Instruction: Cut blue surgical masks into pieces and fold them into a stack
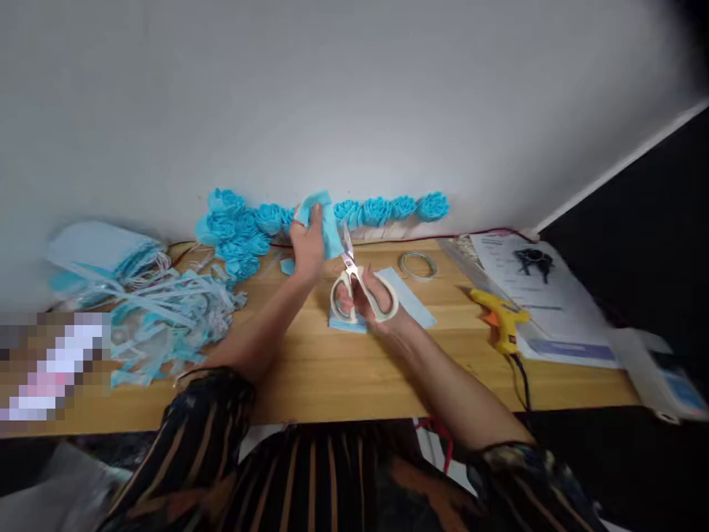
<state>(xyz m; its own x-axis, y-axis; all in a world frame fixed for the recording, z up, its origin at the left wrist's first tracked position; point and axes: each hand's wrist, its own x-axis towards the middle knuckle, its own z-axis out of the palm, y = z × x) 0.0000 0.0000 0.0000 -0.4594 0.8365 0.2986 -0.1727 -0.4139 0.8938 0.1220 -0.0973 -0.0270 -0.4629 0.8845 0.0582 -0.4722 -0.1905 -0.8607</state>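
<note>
My left hand (310, 240) pinches a folded piece of light blue material (331, 230), raised above the table. To its right, my right hand (377, 295) holds scissors (350, 267) with white handles, fingers through the loops. The blades point up and away from me beside the blue piece; whether they touch it I cannot tell. Beneath my right hand lie a blue sheet (408, 297) and a small blue stack (348, 325). Behind my hands, blue paper-like flowers (377, 211) stand in a row along the wall, with a cluster of them (238, 236) at the left.
Strips and scraps (171, 318) are heaped on the wooden table (343, 384) at left, before a stack of pale blue sheets (105, 247). At right are a wire or tape ring (418, 265), a yellow glue gun (504, 321) with a black cord, and a printed sheet (546, 295).
</note>
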